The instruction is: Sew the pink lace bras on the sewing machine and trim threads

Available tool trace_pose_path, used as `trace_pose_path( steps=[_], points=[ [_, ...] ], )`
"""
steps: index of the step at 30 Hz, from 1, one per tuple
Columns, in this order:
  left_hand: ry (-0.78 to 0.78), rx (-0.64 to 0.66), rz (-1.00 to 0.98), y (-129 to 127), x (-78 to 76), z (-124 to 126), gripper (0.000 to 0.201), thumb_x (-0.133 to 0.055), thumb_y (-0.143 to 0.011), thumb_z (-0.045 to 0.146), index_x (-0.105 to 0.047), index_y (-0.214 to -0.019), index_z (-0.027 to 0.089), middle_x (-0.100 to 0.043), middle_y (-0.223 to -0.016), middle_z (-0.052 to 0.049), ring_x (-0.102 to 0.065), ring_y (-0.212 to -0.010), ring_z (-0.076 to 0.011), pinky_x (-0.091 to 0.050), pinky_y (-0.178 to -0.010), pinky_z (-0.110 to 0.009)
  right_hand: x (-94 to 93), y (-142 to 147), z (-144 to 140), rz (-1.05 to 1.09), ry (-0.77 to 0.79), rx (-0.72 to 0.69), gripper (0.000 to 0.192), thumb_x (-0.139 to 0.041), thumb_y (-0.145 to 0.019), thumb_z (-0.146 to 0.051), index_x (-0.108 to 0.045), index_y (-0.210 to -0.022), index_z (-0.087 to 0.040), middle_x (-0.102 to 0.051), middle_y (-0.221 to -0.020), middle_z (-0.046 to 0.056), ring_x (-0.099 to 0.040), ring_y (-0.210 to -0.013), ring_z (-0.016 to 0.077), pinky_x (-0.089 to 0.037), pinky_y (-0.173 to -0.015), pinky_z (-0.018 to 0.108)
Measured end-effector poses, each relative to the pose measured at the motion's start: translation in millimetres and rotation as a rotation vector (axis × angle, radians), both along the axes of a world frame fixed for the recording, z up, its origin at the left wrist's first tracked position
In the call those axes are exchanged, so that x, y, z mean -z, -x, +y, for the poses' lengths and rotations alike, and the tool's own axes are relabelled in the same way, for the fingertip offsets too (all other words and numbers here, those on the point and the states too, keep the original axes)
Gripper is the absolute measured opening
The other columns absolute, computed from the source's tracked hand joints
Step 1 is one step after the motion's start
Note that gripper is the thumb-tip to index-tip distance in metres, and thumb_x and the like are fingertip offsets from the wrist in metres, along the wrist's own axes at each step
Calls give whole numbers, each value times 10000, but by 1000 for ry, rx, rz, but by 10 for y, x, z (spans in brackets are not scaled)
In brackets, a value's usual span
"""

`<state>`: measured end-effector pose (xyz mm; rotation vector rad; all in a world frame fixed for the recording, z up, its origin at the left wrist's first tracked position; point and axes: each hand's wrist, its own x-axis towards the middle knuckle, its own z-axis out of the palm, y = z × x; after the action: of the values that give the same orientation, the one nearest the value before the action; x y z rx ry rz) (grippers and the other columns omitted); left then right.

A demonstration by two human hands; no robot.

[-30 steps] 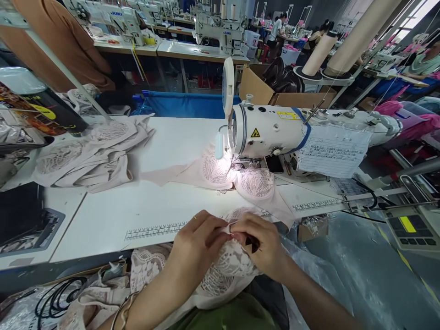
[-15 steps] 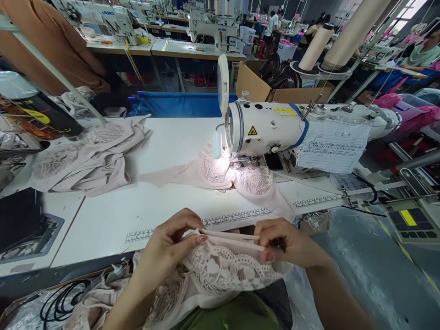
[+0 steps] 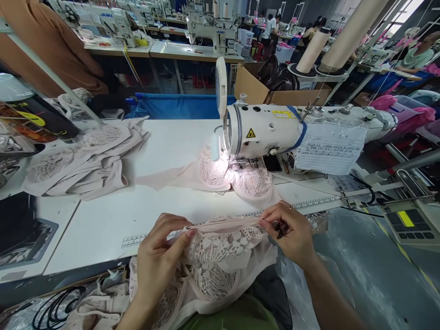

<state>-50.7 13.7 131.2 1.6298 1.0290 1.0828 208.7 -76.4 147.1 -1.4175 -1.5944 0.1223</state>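
A pale pink lace bra (image 3: pixel 220 247) is stretched between my hands at the table's front edge, its lower part hanging over my lap. My left hand (image 3: pixel 160 252) pinches the edge band at its left end. At the other end my right hand (image 3: pixel 288 229) pinches the same band between thumb and fingertips; a small dark object, too unclear to name, shows within that hand. Beyond them, a second pink bra (image 3: pixel 254 181) lies under the head of the white sewing machine (image 3: pixel 266 130), lit by its lamp, with a strip trailing left.
Stacked bra pieces (image 3: pixel 79 158) lie at the table's left, near a dark bottle-like container (image 3: pixel 37 114). More lace pieces (image 3: pixel 99 298) hang below the left edge. Thread cones (image 3: pixel 312 50) and a cardboard box (image 3: pixel 250 85) stand behind the machine. A person in brown (image 3: pixel 51 50) is at the far left.
Both hands have raised the bra's band toward the table, the right hand most. The fabric is spread wider and more of the lace cup shows below. The bra under the machine stays put.
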Motion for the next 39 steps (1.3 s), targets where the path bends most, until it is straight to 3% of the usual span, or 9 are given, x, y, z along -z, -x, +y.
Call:
trace_pose_path(
  steps=[5,10,14,19,23,28,31,33,39],
  points=[
    [-28,-45,23,-33,5,-15,95,-692,-887,292,-715,-803,255,-637,-860,-24,-624,-853,-211,-518,-608,-298,72,36,12,6,11,69,205,-643,-899,-167,-526,-742,-229,-665,-749,19,-617,-650,141,-488,-583,258],
    [-43,-39,36,3,62,40,56,-708,-876,282,-721,-822,275,-652,-888,-13,-632,-896,-216,-504,-658,-296,118,17,12,-1,92,144,63,-685,-887,-220,-632,-918,-232,-651,-754,-2,-535,-556,116,-451,-518,236],
    [-52,-17,23,6,108,65,72,-715,-869,308,-726,-806,275,-666,-890,-13,-632,-888,-215,-514,-707,-298,66,22,40,3,122,94,22,-666,-908,-233,-684,-899,-225,-679,-796,29,-617,-665,147,-501,-608,256],
    [-24,-6,-6,26,105,75,87,-708,-874,294,-727,-798,255,-663,-900,-25,-617,-880,-208,-510,-787,-313,-116,-68,30,152,266,-31,139,-666,-898,-237,-683,-763,-207,-625,-734,18,-502,-571,111,-380,-498,238],
    [11,246,-14,126,-43,149,113,-698,-889,306,-715,-796,244,-669,-920,-55,-635,-874,-209,-531,-713,-284,-323,-205,23,300,369,-266,163,-694,-879,-279,-674,-730,-215,-565,-677,3,-448,-568,117,-365,-508,252],
    [-48,582,167,-32,-329,83,434,-749,-833,470,-648,-1215,291,-611,-1256,-132,-618,-1101,-282,-572,-809,-329,-531,53,103,274,407,-412,129,-717,-833,-218,-657,-719,-209,-580,-669,-4,-480,-593,120,-396,-533,249],
    [-207,613,128,-265,-383,-17,79,-620,-951,297,-680,-940,246,-642,-973,-72,-633,-913,-201,-535,-747,-274,-534,267,175,146,401,-420,114,-686,-810,-136,-638,-738,-211,-612,-697,-8,-544,-705,139,-413,-594,243],
    [-254,601,69,-371,-374,-42,203,-547,-974,183,-631,-793,218,-602,-822,-36,-604,-808,-165,-492,-685,-249,-482,302,198,119,401,-422,96,-678,-840,-175,-609,-785,-214,-621,-736,-12,-552,-724,136,-415,-619,243],
    [-182,573,19,-398,-349,45,232,-549,-954,141,-601,-738,207,-585,-791,-16,-595,-760,-136,-462,-647,-231,-269,96,161,243,341,-385,324,-789,-810,-413,-559,-931,-219,-515,-702,-62,-423,-548,75,-329,-511,209]
  ],
)
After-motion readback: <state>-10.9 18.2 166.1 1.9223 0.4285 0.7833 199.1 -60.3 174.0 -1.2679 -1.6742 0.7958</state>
